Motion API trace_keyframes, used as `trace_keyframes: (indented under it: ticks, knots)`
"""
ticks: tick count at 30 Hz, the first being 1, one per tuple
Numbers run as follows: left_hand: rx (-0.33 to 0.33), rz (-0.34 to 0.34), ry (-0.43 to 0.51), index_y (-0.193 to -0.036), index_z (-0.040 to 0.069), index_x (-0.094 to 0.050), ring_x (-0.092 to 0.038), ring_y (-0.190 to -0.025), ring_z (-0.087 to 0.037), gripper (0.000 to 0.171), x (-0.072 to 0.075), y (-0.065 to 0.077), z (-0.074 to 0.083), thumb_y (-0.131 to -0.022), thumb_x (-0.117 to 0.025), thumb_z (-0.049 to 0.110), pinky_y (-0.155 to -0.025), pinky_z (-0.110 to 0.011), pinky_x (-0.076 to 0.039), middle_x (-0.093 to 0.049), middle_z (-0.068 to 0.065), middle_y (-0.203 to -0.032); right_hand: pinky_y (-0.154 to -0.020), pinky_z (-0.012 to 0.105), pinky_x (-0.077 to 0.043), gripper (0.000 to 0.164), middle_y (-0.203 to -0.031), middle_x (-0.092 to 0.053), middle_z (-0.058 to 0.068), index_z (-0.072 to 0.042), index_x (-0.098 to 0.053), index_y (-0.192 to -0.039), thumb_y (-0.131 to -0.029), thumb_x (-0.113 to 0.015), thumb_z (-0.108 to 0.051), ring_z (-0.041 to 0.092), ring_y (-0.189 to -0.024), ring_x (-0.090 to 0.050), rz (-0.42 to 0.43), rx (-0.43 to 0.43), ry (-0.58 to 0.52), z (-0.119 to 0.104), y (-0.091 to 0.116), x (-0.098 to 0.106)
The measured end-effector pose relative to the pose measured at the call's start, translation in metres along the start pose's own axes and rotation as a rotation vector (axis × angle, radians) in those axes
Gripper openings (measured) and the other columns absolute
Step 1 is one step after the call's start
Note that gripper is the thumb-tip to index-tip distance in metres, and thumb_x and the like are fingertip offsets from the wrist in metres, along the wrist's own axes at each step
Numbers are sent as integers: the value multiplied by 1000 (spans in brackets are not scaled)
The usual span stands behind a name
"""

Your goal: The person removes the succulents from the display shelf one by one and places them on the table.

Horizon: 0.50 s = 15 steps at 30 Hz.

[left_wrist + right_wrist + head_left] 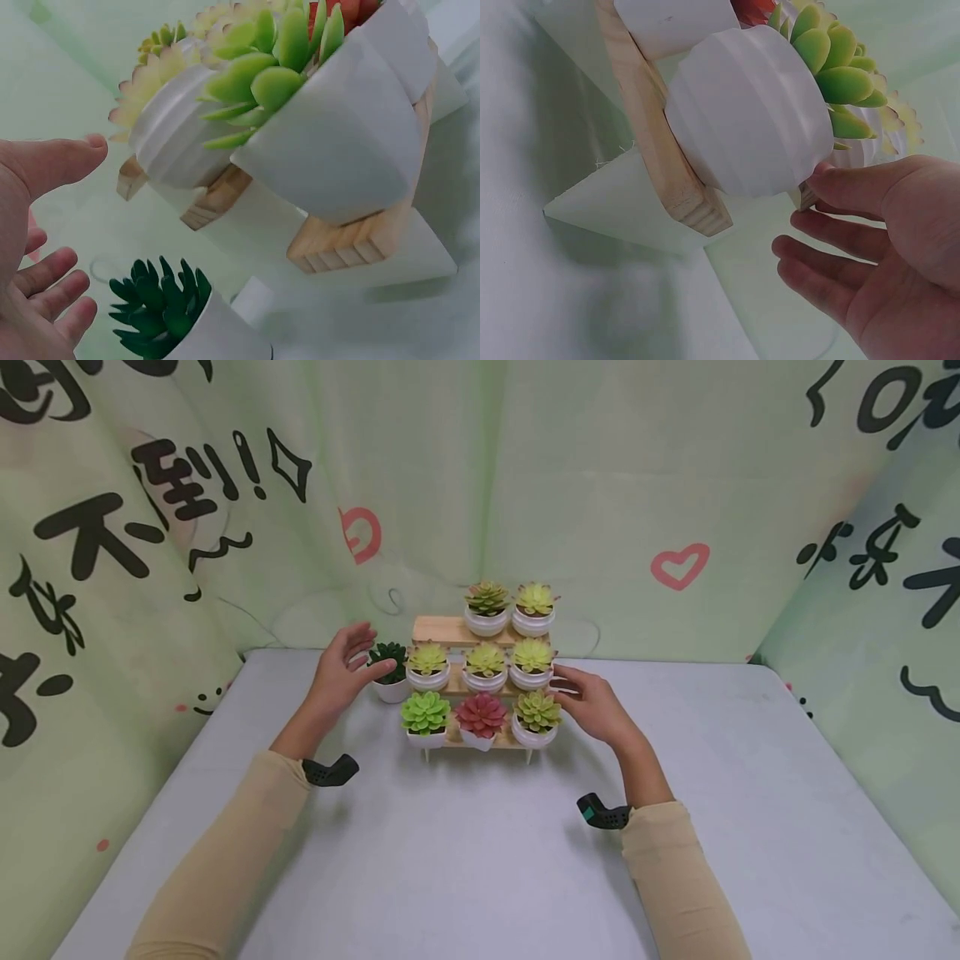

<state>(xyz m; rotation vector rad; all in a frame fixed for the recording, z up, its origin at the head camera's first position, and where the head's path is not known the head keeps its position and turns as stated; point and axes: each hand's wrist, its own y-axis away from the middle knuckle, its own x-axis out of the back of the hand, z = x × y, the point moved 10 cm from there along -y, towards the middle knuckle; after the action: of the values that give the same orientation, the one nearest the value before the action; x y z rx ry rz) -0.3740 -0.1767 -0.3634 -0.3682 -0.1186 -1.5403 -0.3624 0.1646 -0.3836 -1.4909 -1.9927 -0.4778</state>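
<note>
A three-tier wooden plant stand (433, 628) carries several small potted succulents in white pots. My left hand (337, 672) is spread beside the stand's left side, next to a dark green succulent (392, 692) that stands on the table. In the left wrist view, the thumb and fingers of that hand are apart, and the dark green plant's pot lies outside them. At the other side, my right hand (600, 706) pinches the right end of the middle shelf (806, 196), thumb above and index finger below. The other fingers of the right hand extend underneath.
On the front tier sit a bright green succulent (425, 713), a red one (481, 716) and an olive-green one (537, 711). A white table (480, 860) lies under everything. Pale green printed curtains (600, 510) hang behind and at both sides.
</note>
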Motion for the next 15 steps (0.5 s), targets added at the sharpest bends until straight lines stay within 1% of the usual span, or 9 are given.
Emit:
trace_keyframes:
  ticks: [5, 9, 15]
  knots:
    - [-39, -21, 12, -150, 11, -28, -36, -142, -24, 79, -4, -3, 11, -86, -73, 25, -119, -41, -30, -40, -10, -150, -105, 48, -46, 51, -144, -47, 22, -3, -39, -146, -98, -55, -12, 38, -128, -52, -1, 1, -5, 0, -1, 0]
    - [-50, -40, 22, -149, 10, -30, -36, -141, -24, 78, -9, -6, 18, -86, -73, 25, -120, -42, -29, -41, -11, -149, -104, 48, -47, 51, -144, -47, 21, -4, -40, -146, -98, -55, -12, 38, -128, -53, -1, -6, -13, 1, -1, 0]
    - [-56, -68, 24, -149, 11, -31, -37, -141, -24, 77, -21, -10, 28, -87, -73, 25, -119, -42, -29, -41, -11, -149, -105, 48, -46, 51, -144, -48, 22, -4, -39, -147, -98, -55, -12, 38, -128, -53, -2, -12, -14, 1, 0, -1]
